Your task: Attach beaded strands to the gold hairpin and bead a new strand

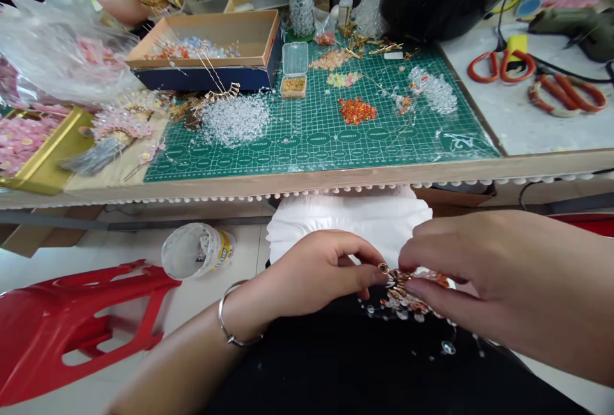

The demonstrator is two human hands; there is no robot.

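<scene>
Left hand and right hand pinching beaded ornament, lower right of frame; green mat, upper centre.

A long surface with a pale wooden front edge spans nine to three o'clock, fringed with small white ball trim. Beneath it, a grey horizontal bar shows toward nine o'clock. A glossy red plastic stool sits at eight o'clock on pale, shiny floor tiles.
</scene>
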